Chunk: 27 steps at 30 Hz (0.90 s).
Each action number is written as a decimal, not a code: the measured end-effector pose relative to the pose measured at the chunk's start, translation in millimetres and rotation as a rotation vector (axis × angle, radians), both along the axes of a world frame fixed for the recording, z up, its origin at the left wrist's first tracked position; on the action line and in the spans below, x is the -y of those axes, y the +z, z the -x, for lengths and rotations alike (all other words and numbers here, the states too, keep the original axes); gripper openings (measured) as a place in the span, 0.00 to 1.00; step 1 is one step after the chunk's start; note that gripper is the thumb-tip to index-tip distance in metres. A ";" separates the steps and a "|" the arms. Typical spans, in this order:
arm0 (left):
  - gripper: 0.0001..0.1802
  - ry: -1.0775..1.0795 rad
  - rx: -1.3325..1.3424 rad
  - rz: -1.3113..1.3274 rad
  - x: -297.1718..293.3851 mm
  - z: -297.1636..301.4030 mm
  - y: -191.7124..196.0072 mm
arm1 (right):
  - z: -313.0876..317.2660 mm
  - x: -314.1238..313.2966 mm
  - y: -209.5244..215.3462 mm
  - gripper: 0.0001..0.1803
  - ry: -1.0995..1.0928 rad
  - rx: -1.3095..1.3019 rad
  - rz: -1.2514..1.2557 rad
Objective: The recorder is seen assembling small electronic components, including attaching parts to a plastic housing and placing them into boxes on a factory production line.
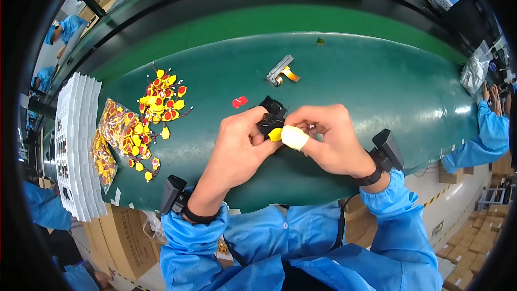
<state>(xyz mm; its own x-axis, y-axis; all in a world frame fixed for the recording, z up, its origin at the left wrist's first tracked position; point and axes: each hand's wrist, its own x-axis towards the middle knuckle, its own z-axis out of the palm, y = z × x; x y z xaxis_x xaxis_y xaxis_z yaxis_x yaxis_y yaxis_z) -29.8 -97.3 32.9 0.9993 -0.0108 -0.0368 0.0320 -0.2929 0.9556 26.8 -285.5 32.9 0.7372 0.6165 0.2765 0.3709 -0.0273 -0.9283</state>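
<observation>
Yellow is the colour I watch most, because a small yellow round battery piece [275, 134] sits right in the pinch, pressed against the small black part [272, 117]. My left hand [240, 145] wraps the black part from the left, with its thumb and first finger squeezed on it. My right hand [328, 137] comes in from the right, and its taped fingertip [295, 137] pushes on the yellow piece. So both hands are pressed shut on the same little bundle, over the green mat [377, 86] in front of me.

To do this well, I think I should keep the black part still with the left hand and let only the right fingertips do the small push. A soft, straight push looks safer than a hard one, since the thin wires could bend or slip out. I cannot see the slot under my fingers, so I would go slowly and feel for it.

Both wrists rest low near the mat's near edge, bent inward so the knuckles almost meet. Each wrist wears a black band with a box on it.

Left of the grip lies a heap of loose yellow and red batteries [159, 99], and nearer the edge a clear bag [116, 129] of more. Beyond the grip lies a small metal part with an orange strip [281, 71].
</observation>
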 end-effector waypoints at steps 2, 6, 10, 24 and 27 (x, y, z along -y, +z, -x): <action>0.09 -0.007 -0.051 0.033 -2.2 0.8 2.8 | -1.0 0.3 4.1 0.09 -0.026 -0.176 0.038; 0.08 -0.031 -0.042 0.017 -2.1 -0.1 0.9 | -0.3 0.3 4.1 0.08 -0.033 -0.189 0.028; 0.09 -0.006 0.006 -0.013 0.2 0.4 -1.2 | 1.1 -1.5 6.4 0.08 -0.045 -0.198 0.064; 0.09 -0.036 0.060 -0.075 -0.8 6.3 6.1 | 4.5 -4.8 -6.6 0.07 -0.121 0.055 0.037; 0.08 -0.054 0.102 0.066 -2.8 4.9 6.4 | 1.3 -4.3 -4.9 0.07 -0.126 -0.033 -0.002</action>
